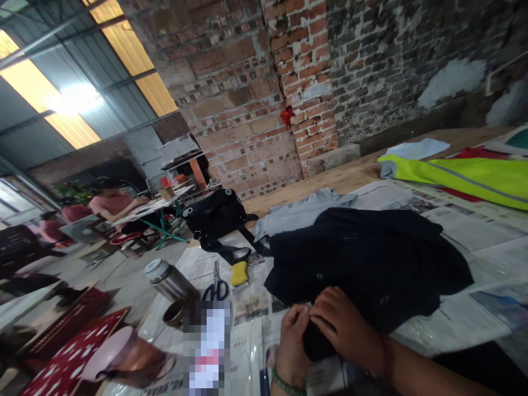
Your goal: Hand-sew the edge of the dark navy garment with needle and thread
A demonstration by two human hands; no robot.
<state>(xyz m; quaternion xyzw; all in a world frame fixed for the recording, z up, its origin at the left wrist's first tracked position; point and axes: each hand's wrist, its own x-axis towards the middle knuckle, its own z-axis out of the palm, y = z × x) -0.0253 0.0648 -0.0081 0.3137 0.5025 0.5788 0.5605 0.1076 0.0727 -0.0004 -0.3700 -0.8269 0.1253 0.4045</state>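
A dark navy garment (367, 253) is spread over newspaper, with a small round button or snap showing near its front edge. My left hand (293, 338), a green beaded bracelet at its wrist, is closed in a pinch at the near edge of the cloth. Beside it, my right hand (340, 322) has its fingers bent over the same edge, and the two hands' fingertips almost meet. Some of the dark cloth hangs below and between them. The fingers cover whatever small part of the edge lies in the pinch.
Left of the garment lie a yellow tape measure or sponge-like block (239, 273), dark-handled scissors (216, 289), a steel thermos (171, 279) and a black bag (216, 214). Grey cloth (297, 212) and a neon yellow garment (462, 176) lie farther back. A person (111, 203) sits at another table.
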